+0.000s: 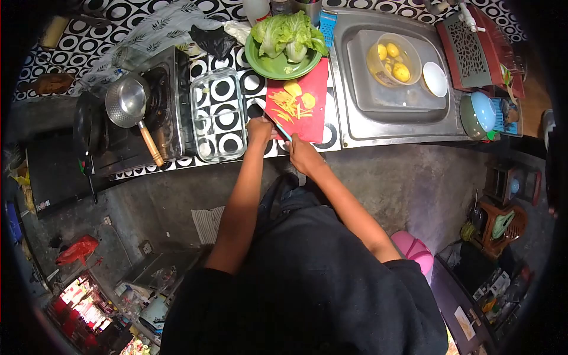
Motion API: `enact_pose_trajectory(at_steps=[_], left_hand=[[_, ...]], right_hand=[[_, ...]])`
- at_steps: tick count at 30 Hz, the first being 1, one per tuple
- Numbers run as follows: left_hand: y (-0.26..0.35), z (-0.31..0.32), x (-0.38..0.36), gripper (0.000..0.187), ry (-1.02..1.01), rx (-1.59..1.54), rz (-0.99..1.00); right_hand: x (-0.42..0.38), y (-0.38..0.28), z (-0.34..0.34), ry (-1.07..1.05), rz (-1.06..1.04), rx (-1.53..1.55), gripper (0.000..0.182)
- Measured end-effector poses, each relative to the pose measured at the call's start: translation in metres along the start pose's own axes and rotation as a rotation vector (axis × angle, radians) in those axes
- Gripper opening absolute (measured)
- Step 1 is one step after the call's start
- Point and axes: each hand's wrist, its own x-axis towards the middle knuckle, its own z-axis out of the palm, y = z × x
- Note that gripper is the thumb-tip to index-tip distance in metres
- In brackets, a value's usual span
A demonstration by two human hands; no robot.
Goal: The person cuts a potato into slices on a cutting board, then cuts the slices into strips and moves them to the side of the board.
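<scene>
My right hand is closed round the light blue handle of a knife, whose blade points up and left over the near left part of a red cutting board. Beside the board's lower left corner, my left hand is closed near the blade; whatever its fingers hold is too small to make out. Thin yellow strips lie on the board, with yellow cut pieces beside them. Leafy greens rest in a green bowl at the board's far edge.
A rectangular glass dish stands left of my left hand. Further left, a pan sits on the stove. On the right, the metal sink holds a tub of yellow pieces and a white bowl.
</scene>
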Motion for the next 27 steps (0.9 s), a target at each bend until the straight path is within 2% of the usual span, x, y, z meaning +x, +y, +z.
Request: enact_pose_trajectory(at_steps=[11, 13, 24, 27], left_hand=[[0.000, 0.000, 0.001, 0.006, 0.013, -0.043, -0.030], [-0.003, -0.002, 0.004, 0.011, -0.014, 0.016, -0.024], [-0.008, -0.007, 0.004, 0.015, -0.007, -0.073, -0.048], [-0.016, 0.003, -0.017, 0.021, 0.110, 0.028, 0.230]], right_hand=[[0.011, 0.008, 0.001, -0.019, -0.014, 0.012, 0.031], [0.012, 0.004, -0.003, -0.029, -0.003, -0.021, 0.029], [0.023, -0.003, -0.006, -0.061, -0.025, -0.074, 0.028], [0.026, -0.001, -0.011, -0.073, -0.021, -0.057, 0.029]])
